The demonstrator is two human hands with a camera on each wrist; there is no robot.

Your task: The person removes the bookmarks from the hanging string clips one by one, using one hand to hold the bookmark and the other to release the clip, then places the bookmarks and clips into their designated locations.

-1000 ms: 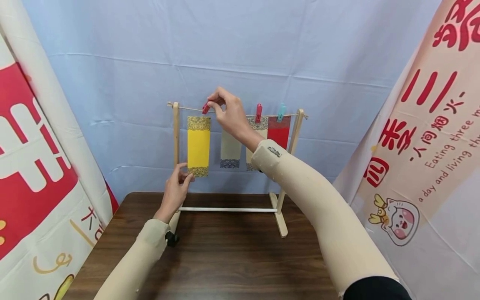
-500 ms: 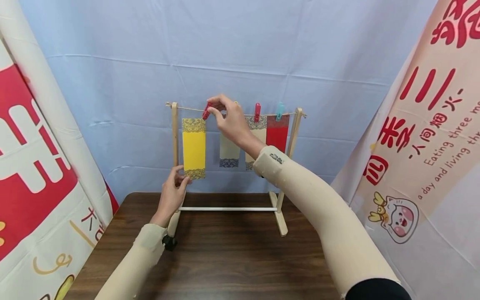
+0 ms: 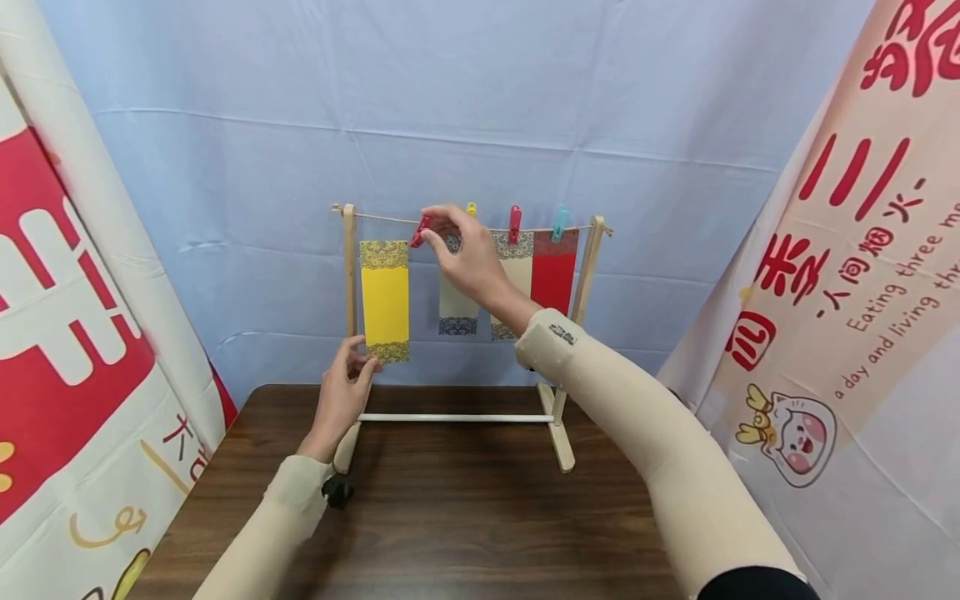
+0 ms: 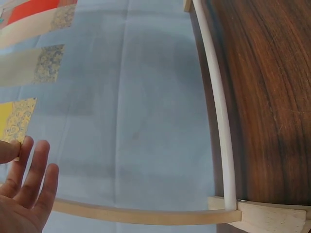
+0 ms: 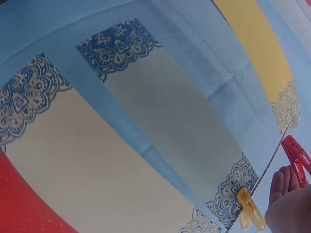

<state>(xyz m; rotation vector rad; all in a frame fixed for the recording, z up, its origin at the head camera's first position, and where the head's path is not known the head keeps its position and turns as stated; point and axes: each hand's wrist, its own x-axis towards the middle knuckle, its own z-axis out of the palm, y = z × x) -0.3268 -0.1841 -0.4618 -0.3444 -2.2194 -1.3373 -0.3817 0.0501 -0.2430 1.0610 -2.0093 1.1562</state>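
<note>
Left grip [image 3: 343, 392] pinching the lower corner of a yellow rectangular paper card [image 3: 386, 304] with lace-patterned ends, card upright near a pale wooden rack's [image 3: 350, 275] left post, right grip [image 3: 471, 257] pinching a red plastic clothespin [image 3: 421, 232] near its upper corner

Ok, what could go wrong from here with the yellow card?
The left hand pinches the yellow card only near its bottom corner, so its top might sway away from the rope. The red peg in the right hand sits by the card's top corner, so it could clip just that corner or miss.
</note>
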